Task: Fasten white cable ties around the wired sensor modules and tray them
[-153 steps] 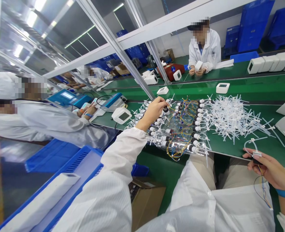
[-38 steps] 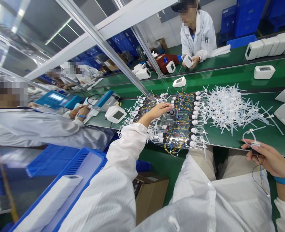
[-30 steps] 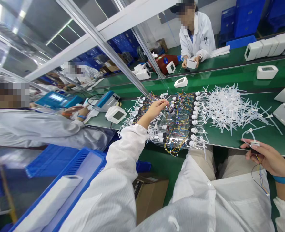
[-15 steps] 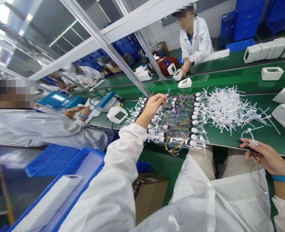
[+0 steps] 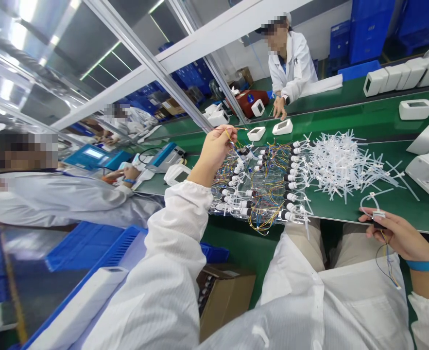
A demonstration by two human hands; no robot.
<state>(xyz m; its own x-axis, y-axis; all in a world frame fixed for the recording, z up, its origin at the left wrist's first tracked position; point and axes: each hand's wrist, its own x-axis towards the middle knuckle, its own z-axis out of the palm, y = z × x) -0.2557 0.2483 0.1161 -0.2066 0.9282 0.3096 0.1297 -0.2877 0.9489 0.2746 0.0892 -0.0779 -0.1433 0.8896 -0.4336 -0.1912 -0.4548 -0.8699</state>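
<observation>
My left hand (image 5: pixel 214 148) is raised above the green bench, fingers pinched on the thin coloured wires (image 5: pixel 235 141) of a small component lifted from the pile of wired parts (image 5: pixel 265 184) on clear plastic. My right hand (image 5: pixel 396 233) hovers at the bench's near edge, closed on a small black part with a white tubing loop (image 5: pixel 376 216); its coloured wires hang down below. A heap of white plastic tube pieces (image 5: pixel 341 163) lies between the two hands, further back.
White device housings (image 5: pixel 427 167) stand at the right edge and more (image 5: pixel 400 78) along the far belt. A person in a white coat (image 5: pixel 290 63) works opposite; another sits at my left (image 5: pixel 64 194). Blue bins (image 5: pixel 90 238) and a cardboard box (image 5: pixel 225 296) sit below.
My left hand went from reaching into the pile of wired parts to lifting up and left with one part's wires pinched. My right hand stayed at the bench edge, holding its part.
</observation>
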